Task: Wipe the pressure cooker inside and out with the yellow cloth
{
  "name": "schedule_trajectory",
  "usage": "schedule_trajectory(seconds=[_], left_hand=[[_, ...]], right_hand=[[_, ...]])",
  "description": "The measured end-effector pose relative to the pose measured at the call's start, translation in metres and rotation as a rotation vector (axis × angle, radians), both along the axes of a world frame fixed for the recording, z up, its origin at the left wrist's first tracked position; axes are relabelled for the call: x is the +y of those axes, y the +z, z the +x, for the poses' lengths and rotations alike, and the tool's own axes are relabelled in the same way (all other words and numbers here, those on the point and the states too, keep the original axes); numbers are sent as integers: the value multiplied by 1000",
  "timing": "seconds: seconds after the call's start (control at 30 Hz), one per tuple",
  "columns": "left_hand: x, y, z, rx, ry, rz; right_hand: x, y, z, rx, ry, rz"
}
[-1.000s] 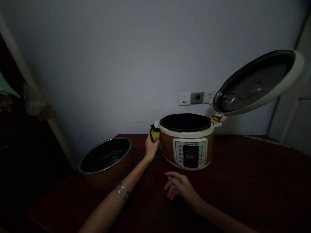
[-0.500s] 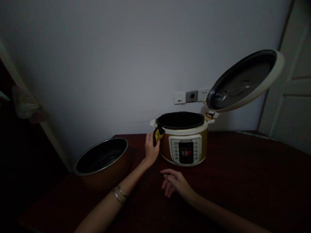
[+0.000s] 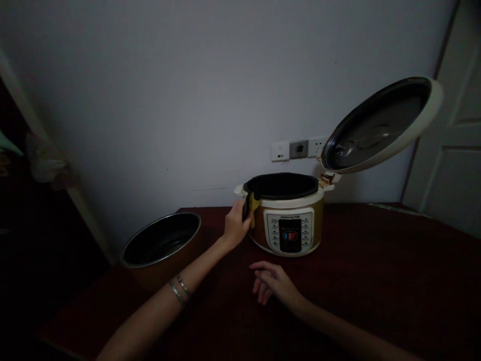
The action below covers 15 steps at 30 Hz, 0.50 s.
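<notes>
I see left hand (image 3: 236,225) gripping cloth (image 3: 255,204) against cooker (image 3: 288,231) side; right hand (image 3: 276,284) slack, fingers half curled.

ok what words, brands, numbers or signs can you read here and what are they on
"Joyoung", blurred: atop the control panel of the cooker; characters after it unreadable.
Button labels down both panel sides: too small to read.
Dark display: lettering too blurred.
</notes>
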<state>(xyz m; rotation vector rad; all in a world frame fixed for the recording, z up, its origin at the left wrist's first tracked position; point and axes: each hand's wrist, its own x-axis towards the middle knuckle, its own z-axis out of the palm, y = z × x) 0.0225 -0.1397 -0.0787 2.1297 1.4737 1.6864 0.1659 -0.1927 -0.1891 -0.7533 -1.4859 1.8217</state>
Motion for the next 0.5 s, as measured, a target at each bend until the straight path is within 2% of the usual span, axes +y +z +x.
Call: schedule_trajectory(seconds=[0.03, 0.1, 0.23, 0.3, 0.33, 0.4, 0.5], left_hand=[[2, 1, -1, 22, -30, -14], [1, -10, -2, 76, -84, -63], [-11, -57, -2, 96, -131, -181], [-18, -72, 1, 90, -166, -218], [-20, -72, 2, 86, -178, -216], [-21, -60, 7, 57, -166, -175], [-15, -22, 14, -33, -59, -64]], right_hand=[[0, 0, 0, 2, -1, 3], [0, 1, 1, 0, 6, 11], [-2, 4, 0, -20, 29, 13], [-3, 4, 0, -29, 26, 14], [-3, 4, -1, -30, 20, 17], [-3, 3, -1, -29, 14, 19], [-3, 3, -1, -23, 25, 19]])
